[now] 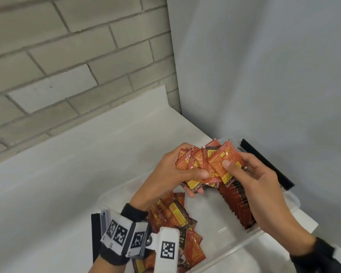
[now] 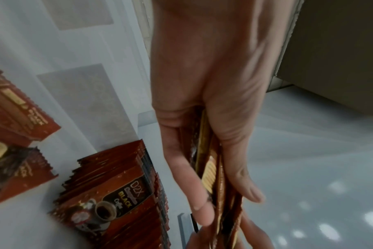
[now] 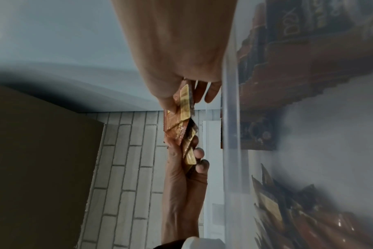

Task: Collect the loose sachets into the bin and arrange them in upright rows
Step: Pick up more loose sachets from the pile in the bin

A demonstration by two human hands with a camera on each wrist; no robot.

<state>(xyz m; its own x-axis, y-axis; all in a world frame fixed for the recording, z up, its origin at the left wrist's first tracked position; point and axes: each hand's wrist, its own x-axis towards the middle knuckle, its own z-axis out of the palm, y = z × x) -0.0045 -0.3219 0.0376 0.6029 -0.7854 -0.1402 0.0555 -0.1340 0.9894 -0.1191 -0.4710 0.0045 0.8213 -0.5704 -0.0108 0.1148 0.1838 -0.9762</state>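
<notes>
Both hands raised above clear plastic bin (image 1: 280, 231) on white counter (image 1: 67, 164). Left hand (image 1: 171, 174) clamped, thumb over fingers, on fanned bundle of red coffee sachets (image 1: 207, 164); right hand (image 1: 250, 180) pinching the bundle's right edge, thumb on front. Upright row of sachets (image 1: 238, 203) along bin's right wall; loose sachets (image 1: 173, 213) heaped at near left, possibly partly outside the bin

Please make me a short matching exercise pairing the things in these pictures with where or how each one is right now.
Things:
1. fanned sachets
2. upright row of sachets
3. loose pile of sachets
4. bin

States:
A. clear, on the white counter
B. held by both hands
C. standing along the bin's right side
D. lying jumbled in the bin's near left part

Pairs: 1-B, 2-C, 3-D, 4-A
</notes>
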